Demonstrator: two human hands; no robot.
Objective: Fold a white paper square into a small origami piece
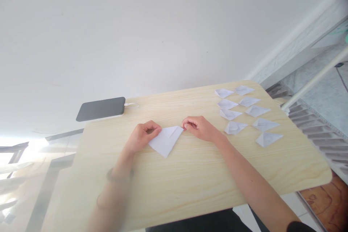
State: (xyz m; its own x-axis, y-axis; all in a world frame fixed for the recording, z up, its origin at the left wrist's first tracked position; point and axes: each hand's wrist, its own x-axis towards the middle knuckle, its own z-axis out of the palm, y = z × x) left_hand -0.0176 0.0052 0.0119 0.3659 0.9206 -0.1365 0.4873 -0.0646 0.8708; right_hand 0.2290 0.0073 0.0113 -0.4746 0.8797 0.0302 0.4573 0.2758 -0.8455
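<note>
A folded white sheet of paper (pixel 165 142) lies between my hands near the middle of the table, one corner pointing toward me. My left hand (pixel 143 136) pinches its left edge, thumb on top. At the paper's upper right corner, the fingers of my right hand (pixel 198 127) are closed in a pinch on the tip. A narrow flap with a crease shows along the upper right edge. To the right stand several folded paper boats (pixel 236 128) in two rough columns.
On the back left of the light wooden table (pixel 168 192) lies a dark phone-like device (pixel 102 109) on a white base, with a white cable (pixel 132 104) plugged into its right end. A white wall (pixel 152 36) rises behind the table. A pale pole (pixel 315 78) stands off its right side.
</note>
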